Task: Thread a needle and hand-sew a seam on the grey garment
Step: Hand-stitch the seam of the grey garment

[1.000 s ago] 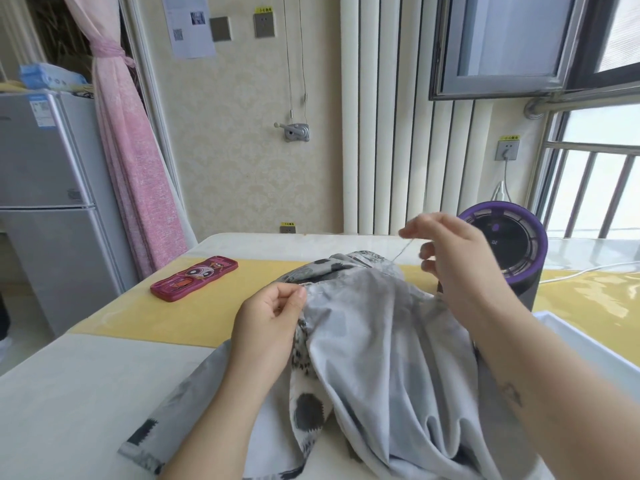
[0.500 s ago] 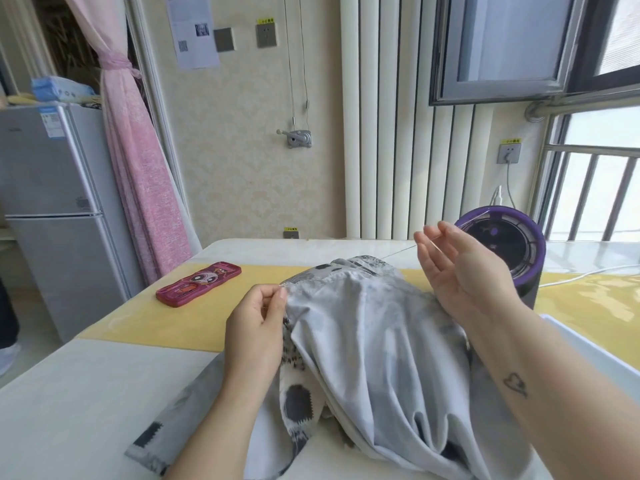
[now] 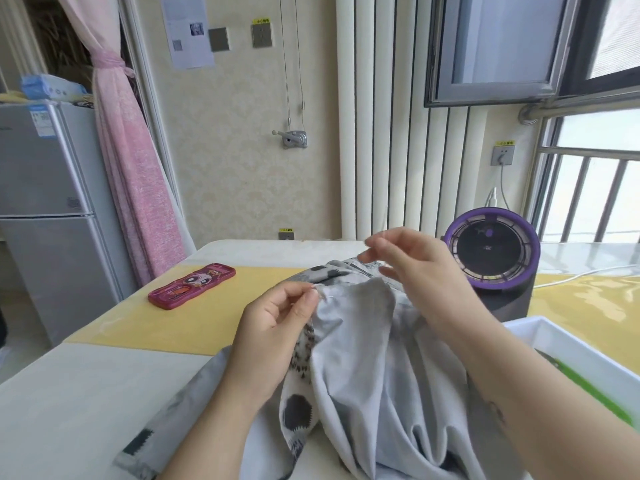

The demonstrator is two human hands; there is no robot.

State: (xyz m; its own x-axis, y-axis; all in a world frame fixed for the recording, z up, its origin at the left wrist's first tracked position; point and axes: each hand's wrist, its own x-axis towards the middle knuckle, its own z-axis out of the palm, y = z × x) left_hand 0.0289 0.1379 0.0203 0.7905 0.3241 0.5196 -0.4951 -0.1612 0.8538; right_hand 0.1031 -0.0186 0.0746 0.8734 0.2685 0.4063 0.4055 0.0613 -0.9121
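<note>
The soft grey cloth garment [image 3: 363,368] lies bunched on the white table [image 3: 69,393] at 6 o'clock. The left hand [image 3: 273,327] pinches its top edge. The right hand [image 3: 419,275], at 2 o'clock from the left, has bent fingers; I cannot tell if it holds anything.

Left hand [image 3: 273,327] pinches grey garment [image 3: 363,358]; right hand [image 3: 426,271] hovers above it.
</note>
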